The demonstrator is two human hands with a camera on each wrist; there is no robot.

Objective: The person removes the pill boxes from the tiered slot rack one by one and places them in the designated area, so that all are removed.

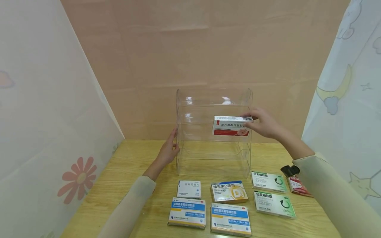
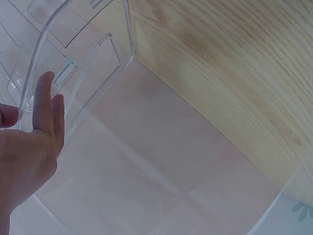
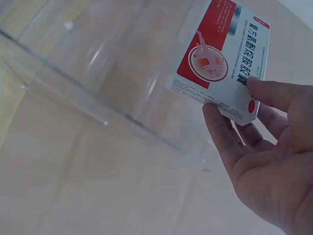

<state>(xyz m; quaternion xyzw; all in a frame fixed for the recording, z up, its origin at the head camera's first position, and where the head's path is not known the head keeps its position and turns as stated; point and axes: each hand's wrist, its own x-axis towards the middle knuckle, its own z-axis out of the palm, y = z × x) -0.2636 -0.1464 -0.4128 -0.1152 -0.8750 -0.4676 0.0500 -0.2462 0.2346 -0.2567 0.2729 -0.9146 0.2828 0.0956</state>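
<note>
A clear acrylic tiered rack [image 1: 214,160] stands upright on the wooden table. The left hand [image 1: 168,151] holds its left side; in the left wrist view the thumb and the fingers [image 2: 44,105] lie on opposite faces of the side panel [image 2: 36,58]. At the rack's right part, the right hand [image 1: 263,124] pinches a white and red medicine box [image 1: 230,127] by its right end. The right wrist view shows the thumb on the box's printed front [image 3: 220,49] and the fingers along its edge and behind. The box overlaps the middle tiers in the head view.
Before the rack lie a small white box [image 1: 189,189], an orange vitamin D box [image 1: 229,191], two blue-white capsule boxes [image 1: 187,213] and two green-white boxes [image 1: 269,181]. A red box [image 1: 299,185] is partly hidden by the right sleeve and a black clip [image 1: 289,171]. Fabric walls enclose the table.
</note>
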